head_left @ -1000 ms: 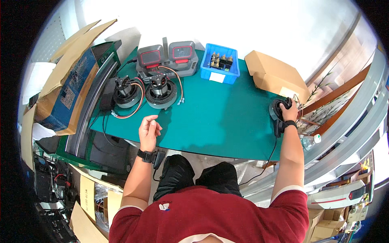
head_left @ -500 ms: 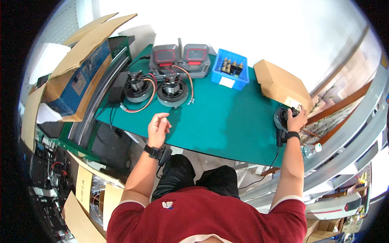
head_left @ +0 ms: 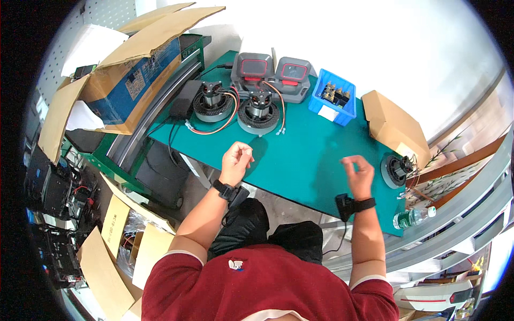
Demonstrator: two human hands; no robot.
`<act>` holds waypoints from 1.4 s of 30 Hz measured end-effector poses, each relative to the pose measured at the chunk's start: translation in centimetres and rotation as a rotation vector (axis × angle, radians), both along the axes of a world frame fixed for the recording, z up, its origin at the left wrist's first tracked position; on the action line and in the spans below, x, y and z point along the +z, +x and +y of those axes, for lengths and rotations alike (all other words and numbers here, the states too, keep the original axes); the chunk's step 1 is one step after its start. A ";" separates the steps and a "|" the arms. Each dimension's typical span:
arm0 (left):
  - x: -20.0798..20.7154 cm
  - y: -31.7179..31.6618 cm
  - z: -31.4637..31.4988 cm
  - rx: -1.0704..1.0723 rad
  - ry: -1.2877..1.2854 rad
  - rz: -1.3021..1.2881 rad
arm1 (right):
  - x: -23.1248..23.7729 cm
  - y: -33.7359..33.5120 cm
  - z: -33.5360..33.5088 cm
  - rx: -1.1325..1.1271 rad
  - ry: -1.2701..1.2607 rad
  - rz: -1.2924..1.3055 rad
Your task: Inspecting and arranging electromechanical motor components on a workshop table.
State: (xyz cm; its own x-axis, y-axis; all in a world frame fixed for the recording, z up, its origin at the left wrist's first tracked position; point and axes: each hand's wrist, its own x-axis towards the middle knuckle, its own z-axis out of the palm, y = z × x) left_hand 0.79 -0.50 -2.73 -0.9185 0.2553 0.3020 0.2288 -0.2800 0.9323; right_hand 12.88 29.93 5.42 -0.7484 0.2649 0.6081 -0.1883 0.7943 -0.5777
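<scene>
Left hand: my left hand (head_left: 235, 163) is over the near edge of the green table (head_left: 300, 155), fingers curled inward, nothing seen in them; whether thumb and fingertips meet, I cannot tell.
Right hand: my right hand (head_left: 361, 175) is over the table's right half, fingers loosely bent, nothing seen in them; I cannot tell if the tips touch.
Left-side wheel: the round black-and-grey wheel with an upright silver-and-black motor (head_left: 259, 113) stands ahead of my left hand, apart from it.
Right-side wheel: the round black wheel with a grey rim (head_left: 395, 171) lies right of my right hand, beside the tan cardboard box (head_left: 393, 123).
Labels: a white one (head_left: 327, 113) on the blue plastic bin (head_left: 346, 115); I can't read it.
Bottle: clear plastic (head_left: 422, 215), green label with white print.
</scene>
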 end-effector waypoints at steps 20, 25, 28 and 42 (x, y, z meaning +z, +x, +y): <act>0.0 0.1 0.3 -0.073 -0.114 0.074 | -0.7 -18.4 -12.4 0.310 0.008 -0.050; 0.1 0.0 0.1 -0.065 -0.113 0.078 | -0.3 -20.0 -13.7 0.249 0.095 -0.125; 0.0 -0.2 0.1 -0.048 -0.073 0.088 | -0.2 -21.0 -13.8 0.318 0.104 -0.104; -0.2 -0.2 0.2 -0.028 -0.116 0.107 | -1.1 -22.4 -14.9 0.244 0.189 -0.132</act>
State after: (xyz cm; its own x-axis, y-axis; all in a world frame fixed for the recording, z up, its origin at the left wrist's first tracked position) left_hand 0.63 -0.28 -2.95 -0.8749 0.3188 0.3645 0.3218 -0.1798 0.9296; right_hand -9.57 15.01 4.29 -0.8515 -0.0402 0.5228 -0.3195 0.8303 -0.4566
